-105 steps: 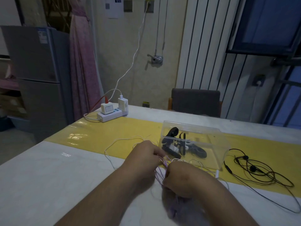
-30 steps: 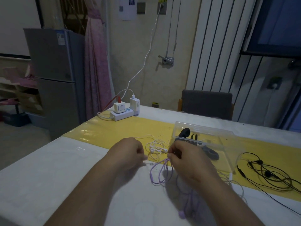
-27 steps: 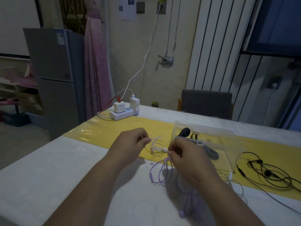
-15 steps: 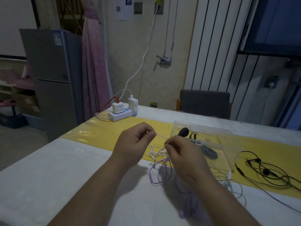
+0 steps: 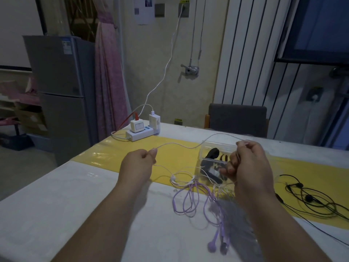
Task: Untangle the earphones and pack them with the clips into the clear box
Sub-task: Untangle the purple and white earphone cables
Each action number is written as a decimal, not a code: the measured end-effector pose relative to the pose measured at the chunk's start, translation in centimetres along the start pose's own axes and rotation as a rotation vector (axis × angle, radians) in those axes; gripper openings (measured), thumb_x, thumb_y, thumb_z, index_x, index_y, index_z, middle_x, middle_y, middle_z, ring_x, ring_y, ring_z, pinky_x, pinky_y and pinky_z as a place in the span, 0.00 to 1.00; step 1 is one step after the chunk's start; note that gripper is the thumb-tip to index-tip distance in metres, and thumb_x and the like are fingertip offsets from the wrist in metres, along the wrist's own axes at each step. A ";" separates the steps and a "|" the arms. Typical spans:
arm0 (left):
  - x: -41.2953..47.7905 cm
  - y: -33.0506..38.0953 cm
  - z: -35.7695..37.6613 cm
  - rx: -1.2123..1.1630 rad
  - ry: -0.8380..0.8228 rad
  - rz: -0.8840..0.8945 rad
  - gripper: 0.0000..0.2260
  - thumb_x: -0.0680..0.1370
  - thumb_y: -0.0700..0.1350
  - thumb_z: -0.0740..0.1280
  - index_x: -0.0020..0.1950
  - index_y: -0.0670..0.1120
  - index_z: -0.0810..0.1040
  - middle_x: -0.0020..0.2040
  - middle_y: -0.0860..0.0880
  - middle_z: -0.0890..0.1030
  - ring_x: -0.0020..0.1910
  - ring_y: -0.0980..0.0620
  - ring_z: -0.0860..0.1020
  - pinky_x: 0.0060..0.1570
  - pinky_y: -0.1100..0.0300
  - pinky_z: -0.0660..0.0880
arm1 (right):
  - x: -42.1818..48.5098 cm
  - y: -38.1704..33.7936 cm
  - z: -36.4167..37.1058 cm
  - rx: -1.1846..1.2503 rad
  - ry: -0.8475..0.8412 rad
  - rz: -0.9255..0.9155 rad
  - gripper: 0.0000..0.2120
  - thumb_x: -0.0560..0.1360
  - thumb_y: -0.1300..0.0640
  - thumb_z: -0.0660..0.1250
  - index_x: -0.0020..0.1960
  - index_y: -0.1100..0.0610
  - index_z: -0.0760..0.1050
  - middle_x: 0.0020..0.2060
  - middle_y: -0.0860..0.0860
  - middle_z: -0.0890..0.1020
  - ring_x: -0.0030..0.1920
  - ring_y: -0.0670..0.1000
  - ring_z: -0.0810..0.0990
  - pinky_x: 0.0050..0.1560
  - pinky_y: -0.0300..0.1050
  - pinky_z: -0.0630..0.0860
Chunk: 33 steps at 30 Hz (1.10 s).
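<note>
My left hand point(image 5: 138, 164) and my right hand point(image 5: 249, 167) each pinch the white earphone cord point(image 5: 188, 146), which spans between them above the table. More white cord loops on the table with the purple earphones point(image 5: 190, 201), whose buds point(image 5: 217, 246) lie nearer me. The clear box point(image 5: 209, 148) stands behind my right hand with dark clips point(image 5: 212, 155) inside. Black earphones point(image 5: 309, 198) lie in a loose tangle at the right.
A white power strip point(image 5: 140, 134) with chargers sits at the table's far left edge on the yellow runner point(image 5: 113, 154). A dark chair point(image 5: 237, 119) stands behind the table. A grey fridge point(image 5: 60, 87) is off to the left.
My hands have moved apart, the right one rising to the right in front of the box, drawing a length of white cord out between them. The purple earphones stay on the table.
</note>
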State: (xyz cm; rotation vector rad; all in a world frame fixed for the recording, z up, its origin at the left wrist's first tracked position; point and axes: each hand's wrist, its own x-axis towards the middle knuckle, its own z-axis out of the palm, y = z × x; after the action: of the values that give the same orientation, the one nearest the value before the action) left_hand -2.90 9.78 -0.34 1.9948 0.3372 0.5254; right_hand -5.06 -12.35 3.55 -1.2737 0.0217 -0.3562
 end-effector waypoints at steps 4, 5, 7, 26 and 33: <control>-0.4 1.4 0.4 -0.746 -0.086 -0.129 0.13 0.81 0.44 0.64 0.41 0.37 0.76 0.37 0.41 0.77 0.31 0.49 0.77 0.30 0.60 0.78 | 0.2 0.3 -0.1 -0.098 -0.015 -0.026 0.07 0.83 0.56 0.57 0.50 0.53 0.72 0.26 0.48 0.66 0.27 0.47 0.61 0.26 0.42 0.59; -0.5 1.7 0.4 -0.853 -0.091 -0.099 0.11 0.81 0.42 0.63 0.42 0.37 0.77 0.38 0.42 0.77 0.32 0.49 0.78 0.33 0.62 0.79 | 0.2 0.3 -0.1 -0.080 -0.016 -0.019 0.07 0.83 0.56 0.57 0.49 0.54 0.72 0.26 0.48 0.65 0.26 0.47 0.60 0.25 0.41 0.58; -0.6 1.9 0.4 -0.973 -0.119 -0.025 0.08 0.81 0.37 0.61 0.46 0.37 0.78 0.41 0.42 0.79 0.36 0.49 0.81 0.38 0.62 0.80 | -0.1 -0.2 0.2 0.042 -0.051 0.031 0.08 0.83 0.58 0.57 0.46 0.55 0.70 0.26 0.49 0.62 0.25 0.46 0.57 0.24 0.39 0.54; -2.6 1.6 1.9 0.069 -0.377 0.569 0.16 0.71 0.64 0.62 0.48 0.57 0.83 0.46 0.62 0.80 0.51 0.63 0.72 0.50 0.59 0.69 | -1.8 -0.6 1.1 -0.072 -0.307 -0.083 0.05 0.76 0.59 0.65 0.47 0.57 0.79 0.32 0.47 0.79 0.29 0.41 0.74 0.30 0.36 0.73; -3.6 2.1 3.8 0.173 -0.508 0.638 0.12 0.72 0.57 0.68 0.52 0.55 0.83 0.43 0.54 0.75 0.47 0.56 0.74 0.48 0.57 0.71 | -1.8 -0.7 1.3 0.101 -0.363 0.011 0.08 0.72 0.54 0.65 0.47 0.56 0.79 0.27 0.50 0.71 0.30 0.48 0.69 0.37 0.49 0.72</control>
State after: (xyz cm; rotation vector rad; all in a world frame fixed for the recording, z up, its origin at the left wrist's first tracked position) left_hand -4.11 4.34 -0.81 2.3084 -0.6026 0.3588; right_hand -6.66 -10.84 4.22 -1.2219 -0.2942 -0.1116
